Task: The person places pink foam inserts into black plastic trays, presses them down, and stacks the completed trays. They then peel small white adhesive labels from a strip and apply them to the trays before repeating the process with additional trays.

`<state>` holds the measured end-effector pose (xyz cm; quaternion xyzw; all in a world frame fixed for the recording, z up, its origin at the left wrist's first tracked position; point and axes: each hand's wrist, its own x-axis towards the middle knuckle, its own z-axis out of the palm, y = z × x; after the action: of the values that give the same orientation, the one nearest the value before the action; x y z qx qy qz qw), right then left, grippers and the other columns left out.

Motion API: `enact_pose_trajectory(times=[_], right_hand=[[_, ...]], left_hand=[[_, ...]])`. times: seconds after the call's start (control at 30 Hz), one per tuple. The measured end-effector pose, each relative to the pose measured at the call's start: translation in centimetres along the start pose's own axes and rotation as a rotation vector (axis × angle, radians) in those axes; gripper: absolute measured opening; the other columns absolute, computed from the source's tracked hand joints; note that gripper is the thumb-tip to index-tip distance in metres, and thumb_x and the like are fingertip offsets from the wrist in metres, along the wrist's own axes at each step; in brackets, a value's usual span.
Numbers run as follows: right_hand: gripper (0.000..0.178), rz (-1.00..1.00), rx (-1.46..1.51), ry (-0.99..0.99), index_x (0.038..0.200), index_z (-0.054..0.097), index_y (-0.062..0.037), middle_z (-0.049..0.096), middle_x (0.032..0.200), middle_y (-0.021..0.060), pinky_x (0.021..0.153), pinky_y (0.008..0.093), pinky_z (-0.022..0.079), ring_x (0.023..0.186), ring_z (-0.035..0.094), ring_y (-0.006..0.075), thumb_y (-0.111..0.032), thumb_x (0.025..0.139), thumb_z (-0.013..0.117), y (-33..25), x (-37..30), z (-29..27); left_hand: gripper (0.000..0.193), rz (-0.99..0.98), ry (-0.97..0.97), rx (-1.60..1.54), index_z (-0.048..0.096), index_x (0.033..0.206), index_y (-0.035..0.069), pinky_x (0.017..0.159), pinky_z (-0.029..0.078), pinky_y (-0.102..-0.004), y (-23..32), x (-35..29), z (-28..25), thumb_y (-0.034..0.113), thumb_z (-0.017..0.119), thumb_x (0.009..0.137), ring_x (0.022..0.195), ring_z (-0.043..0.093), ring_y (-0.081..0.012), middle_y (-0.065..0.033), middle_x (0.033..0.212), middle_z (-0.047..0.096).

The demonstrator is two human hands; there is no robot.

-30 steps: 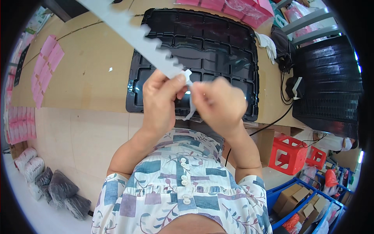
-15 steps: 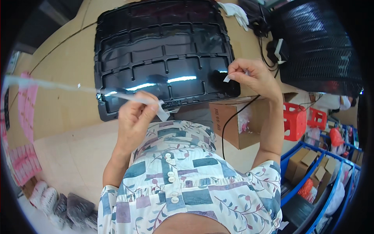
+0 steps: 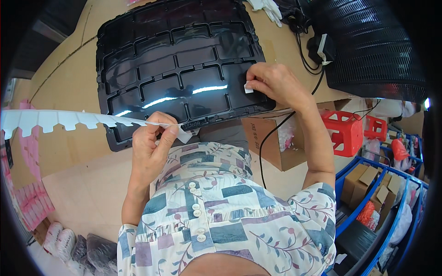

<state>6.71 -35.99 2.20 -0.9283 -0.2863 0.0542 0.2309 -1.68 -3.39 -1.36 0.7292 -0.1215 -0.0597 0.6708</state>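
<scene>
A large black moulded panel (image 3: 175, 64) with rectangular cells lies on a cardboard-covered table (image 3: 60, 73). My left hand (image 3: 154, 147) pinches the end of a long white notched backing strip (image 3: 69, 118) that runs out to the left, level with the panel's near edge. My right hand (image 3: 276, 85) rests on the panel's near right corner and presses a small white sticker (image 3: 248, 87) against it with the fingertips.
A stack of black ribbed trays (image 3: 368, 41) stands at the right with black cables (image 3: 304, 27) and white gloves (image 3: 267, 9) beside it. Below the table edge are a cardboard box (image 3: 276, 138), red crates (image 3: 347, 129), blue bins (image 3: 377, 184). Pink packets (image 3: 32, 202) lie at the left.
My hands have drawn apart: the right went from the strip to the panel's near right corner with a sticker. The left stayed on the strip, which now lies flatter.
</scene>
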Motion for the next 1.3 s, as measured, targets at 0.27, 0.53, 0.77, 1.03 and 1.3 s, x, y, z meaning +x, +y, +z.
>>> enact_pose_trajectory(times=[0.27,0.53,0.77,1.03,1.3], right_hand=[[0.010,0.036,-0.011,0.024,0.081,0.063,-0.0011,0.066,0.076,0.0130,0.063,0.0421,0.050,0.070,0.065,0.0339,-0.011,0.081,0.067,-0.1,0.1,0.3],[0.013,-0.159,-0.323,0.072,0.082,0.053,-0.0029,0.064,0.076,0.0125,0.055,0.0408,0.050,0.066,0.065,0.0333,-0.008,0.081,0.065,-1.4,-0.2,1.4],[0.018,-0.162,-0.362,0.024,0.083,0.049,-0.0041,0.059,0.073,0.0126,0.056,0.0402,0.049,0.064,0.063,0.0316,-0.004,0.080,0.067,-1.5,-0.3,1.4],[0.019,-0.249,-0.256,0.081,0.080,0.048,-0.0035,0.057,0.068,0.0105,0.051,0.0402,0.048,0.059,0.062,0.0299,-0.004,0.077,0.067,-1.0,-0.3,1.7],[0.018,-0.187,-0.383,0.233,0.081,0.048,-0.0045,0.056,0.068,0.0093,0.050,0.0390,0.048,0.057,0.062,0.0272,-0.002,0.077,0.065,-1.1,-0.7,2.7]], left_hand=[[0.011,-0.073,-0.008,-0.012,0.059,0.089,0.000,0.063,0.042,-0.0232,0.6,0.6,0.0,0.007,0.062,0.097,0.069,0.049,-0.0069,-0.0024,0.084,0.060],[0.011,-0.097,0.003,-0.013,0.058,0.089,0.000,0.063,0.042,-0.0227,0.8,0.6,0.0,0.006,0.061,0.097,0.068,0.050,-0.0067,-0.0021,0.084,0.059],[0.010,-0.077,-0.005,0.009,0.058,0.089,0.000,0.062,0.042,-0.0226,0.8,0.7,0.1,0.006,0.062,0.096,0.069,0.050,-0.0072,-0.0029,0.083,0.060],[0.009,-0.071,-0.004,0.005,0.057,0.089,0.000,0.063,0.042,-0.0232,0.7,0.7,0.0,0.005,0.061,0.096,0.069,0.051,-0.0078,-0.0033,0.084,0.060],[0.010,-0.077,-0.006,-0.011,0.057,0.089,0.000,0.063,0.042,-0.0231,0.7,0.7,0.1,0.005,0.062,0.096,0.070,0.051,-0.0080,-0.0033,0.084,0.060]])
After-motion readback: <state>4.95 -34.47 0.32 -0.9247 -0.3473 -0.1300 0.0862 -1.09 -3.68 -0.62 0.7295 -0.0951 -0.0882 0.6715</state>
